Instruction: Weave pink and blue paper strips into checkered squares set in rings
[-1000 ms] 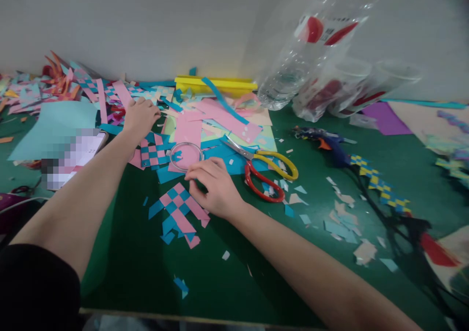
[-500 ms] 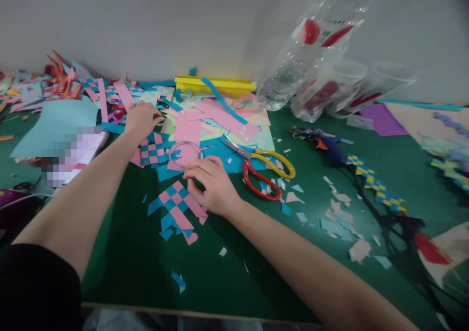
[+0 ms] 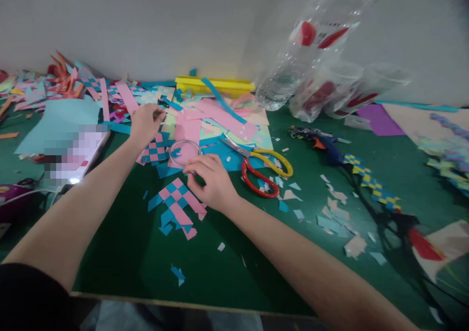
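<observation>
My left hand (image 3: 145, 125) is over the papers at the back left, thumb and fingers pinched together; anything between them is too small to make out. My right hand (image 3: 211, 180) is curled at the near edge of a thin, clear-looking ring (image 3: 170, 154), its fingertips drawn together; whether they grip the ring I cannot tell. Just below lies a pink-and-blue woven paper piece (image 3: 176, 198) with loose strip ends. Another woven piece (image 3: 153, 152) rests left of the ring. Open scissors (image 3: 242, 149) with one yellow and one red handle lie right of my right hand.
A phone (image 3: 82, 150) lies beside my left forearm, near a light-blue sheet (image 3: 58, 121). Behind are pink strips (image 3: 223, 116) and a yellow holder (image 3: 216, 85). A plastic bottle (image 3: 311, 52) and cups (image 3: 340, 87) stand back right. Paper scraps (image 3: 335, 214) litter the green table (image 3: 120, 253).
My left hand has shifted slightly to the right. The phone's screen has a bright glare at its lower end now. The right hand stays by the ring, and the view has tilted slightly.
</observation>
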`<state>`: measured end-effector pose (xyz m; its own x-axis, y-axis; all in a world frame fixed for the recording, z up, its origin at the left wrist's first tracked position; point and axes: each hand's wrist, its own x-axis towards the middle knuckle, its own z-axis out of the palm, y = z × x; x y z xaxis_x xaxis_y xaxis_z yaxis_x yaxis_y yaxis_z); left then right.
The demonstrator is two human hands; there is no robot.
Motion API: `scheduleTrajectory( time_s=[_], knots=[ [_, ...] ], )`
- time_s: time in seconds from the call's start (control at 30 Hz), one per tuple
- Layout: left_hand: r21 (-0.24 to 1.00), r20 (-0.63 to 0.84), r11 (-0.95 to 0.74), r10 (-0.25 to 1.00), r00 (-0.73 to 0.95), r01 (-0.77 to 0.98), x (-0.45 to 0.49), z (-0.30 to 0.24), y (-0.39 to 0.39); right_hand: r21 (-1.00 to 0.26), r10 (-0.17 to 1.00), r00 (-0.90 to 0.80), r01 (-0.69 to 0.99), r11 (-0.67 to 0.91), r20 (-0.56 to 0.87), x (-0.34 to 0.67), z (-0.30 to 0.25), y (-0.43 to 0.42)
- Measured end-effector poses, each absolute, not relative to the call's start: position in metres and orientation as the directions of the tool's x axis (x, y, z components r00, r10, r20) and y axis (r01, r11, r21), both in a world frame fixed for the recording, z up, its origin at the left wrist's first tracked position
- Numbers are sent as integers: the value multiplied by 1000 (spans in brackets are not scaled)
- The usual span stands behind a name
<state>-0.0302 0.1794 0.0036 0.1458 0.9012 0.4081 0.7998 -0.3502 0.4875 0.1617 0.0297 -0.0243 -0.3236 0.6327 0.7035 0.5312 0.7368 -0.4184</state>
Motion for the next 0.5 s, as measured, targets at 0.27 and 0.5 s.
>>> scheduleTrajectory(
  time_s=[0.27,0.5],
  knots=[
    [660,284,-423,905,316,620,1,25,76,-665,760,-103,420,618,641,163,-23,27],
    [842,148,-312,918,368,440,4,26,35,-562,688,-170,457,690,706,164,-22,26]
  ],
)
